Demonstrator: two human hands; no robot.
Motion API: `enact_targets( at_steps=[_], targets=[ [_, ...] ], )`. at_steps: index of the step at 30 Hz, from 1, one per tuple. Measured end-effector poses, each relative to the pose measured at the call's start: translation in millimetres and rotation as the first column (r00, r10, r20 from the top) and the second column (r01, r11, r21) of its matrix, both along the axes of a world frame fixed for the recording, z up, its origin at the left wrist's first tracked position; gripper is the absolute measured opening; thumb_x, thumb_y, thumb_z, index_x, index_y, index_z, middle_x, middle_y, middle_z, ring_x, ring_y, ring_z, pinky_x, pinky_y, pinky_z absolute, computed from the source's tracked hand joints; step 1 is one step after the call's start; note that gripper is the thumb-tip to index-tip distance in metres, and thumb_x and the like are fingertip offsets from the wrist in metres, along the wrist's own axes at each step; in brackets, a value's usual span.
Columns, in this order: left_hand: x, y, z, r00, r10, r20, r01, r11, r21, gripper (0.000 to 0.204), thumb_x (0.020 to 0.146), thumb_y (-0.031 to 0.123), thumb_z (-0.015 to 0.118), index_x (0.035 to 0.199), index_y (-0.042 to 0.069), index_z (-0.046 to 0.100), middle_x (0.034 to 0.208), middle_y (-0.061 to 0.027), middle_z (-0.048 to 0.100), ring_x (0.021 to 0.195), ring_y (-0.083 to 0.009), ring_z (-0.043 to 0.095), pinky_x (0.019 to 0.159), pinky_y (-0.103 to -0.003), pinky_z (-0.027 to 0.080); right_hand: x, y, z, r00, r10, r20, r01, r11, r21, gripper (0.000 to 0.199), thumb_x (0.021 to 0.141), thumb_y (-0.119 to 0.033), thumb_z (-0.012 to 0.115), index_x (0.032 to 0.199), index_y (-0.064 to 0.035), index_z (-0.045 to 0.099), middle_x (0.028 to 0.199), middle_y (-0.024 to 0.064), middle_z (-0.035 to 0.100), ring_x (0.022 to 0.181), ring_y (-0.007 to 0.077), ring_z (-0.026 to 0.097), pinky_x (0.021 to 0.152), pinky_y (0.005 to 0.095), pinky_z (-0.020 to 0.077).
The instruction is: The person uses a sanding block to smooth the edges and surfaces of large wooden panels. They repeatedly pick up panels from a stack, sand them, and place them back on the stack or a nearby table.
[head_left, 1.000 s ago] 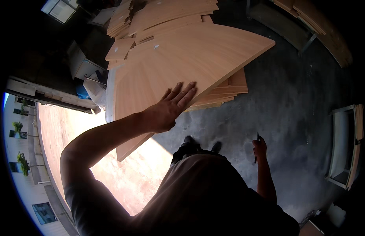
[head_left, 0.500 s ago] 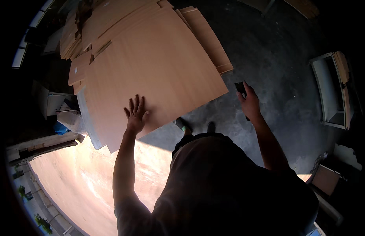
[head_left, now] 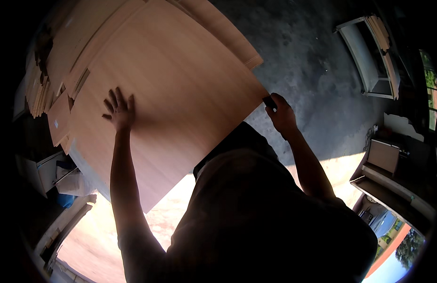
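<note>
L hand flat on top sheet, R hand at its corner.
L hand [head_left: 118, 111] fingers splayed, released, pressing light wood sheet [head_left: 171, 94] atop stack [head_left: 39, 89]. R hand [head_left: 280, 113] clenched on small dark object [head_left: 269, 102] at sheet's corner. Risk: thin sheet may slide or flex w/ one-sided push.

grey concrete floor [head_left: 322, 70], mottled, sunlit patch at the near side. a stack of pale wood sheets [head_left: 171, 94] rests on it, top sheet broad and skewed over narrower boards [head_left: 228, 33] below. loose offcuts [head_left: 37, 85] piled at the stack's left edge. a white cabinet frame [head_left: 369, 61] stands well apart, right.
</note>
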State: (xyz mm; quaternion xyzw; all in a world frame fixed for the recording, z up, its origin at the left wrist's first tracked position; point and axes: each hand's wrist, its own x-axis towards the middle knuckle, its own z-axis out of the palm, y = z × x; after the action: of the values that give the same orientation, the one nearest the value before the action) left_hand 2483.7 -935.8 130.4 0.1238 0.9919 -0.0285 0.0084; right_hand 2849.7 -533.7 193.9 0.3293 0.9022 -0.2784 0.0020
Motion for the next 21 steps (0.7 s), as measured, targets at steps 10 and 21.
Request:
enact_targets(
  at_steps=[10, 21],
  targets=[
    [17.9, 6.2, 19.7, 1.000, -0.002, 0.007, 0.002, 1.000, 0.023, 0.074, 0.097, 0.061, 0.037, 0.158, 0.025, 0.015, 0.165, -0.0021, 0.009, 0.151, -0.0356, 0.004, 0.114, -0.068, 0.001, -155.2, 35.8, 3.2, 0.971, 0.235, 0.044, -0.233, 0.972, -0.039, 0.046, 0.088, -0.018, 0.064, 0.131, -0.0024, 0.055, 0.123, 0.0178, 0.060, 0.112, 0.0343, 0.061, 0.093, 0.0425, 0.0501],
    [20.1, 14.3, 35.6, 1.000, 0.009, 0.021, -0.011, 0.994, 0.105, 0.071, 0.095, 0.051, 0.048, 0.155, 0.019, 0.028, 0.163, -0.0069, 0.019, 0.150, -0.0363, 0.011, 0.115, -0.065, 0.003, -518.2, 49.2, -8.9, 0.891, 0.454, -0.008, -0.454, 0.891, -0.017, 0.033, 0.084, -0.024, 0.065, 0.109, -0.0021, 0.067, 0.110, 0.0196, 0.068, 0.105, 0.0348, 0.064, 0.089, 0.0426, 0.0502]
  ],
)
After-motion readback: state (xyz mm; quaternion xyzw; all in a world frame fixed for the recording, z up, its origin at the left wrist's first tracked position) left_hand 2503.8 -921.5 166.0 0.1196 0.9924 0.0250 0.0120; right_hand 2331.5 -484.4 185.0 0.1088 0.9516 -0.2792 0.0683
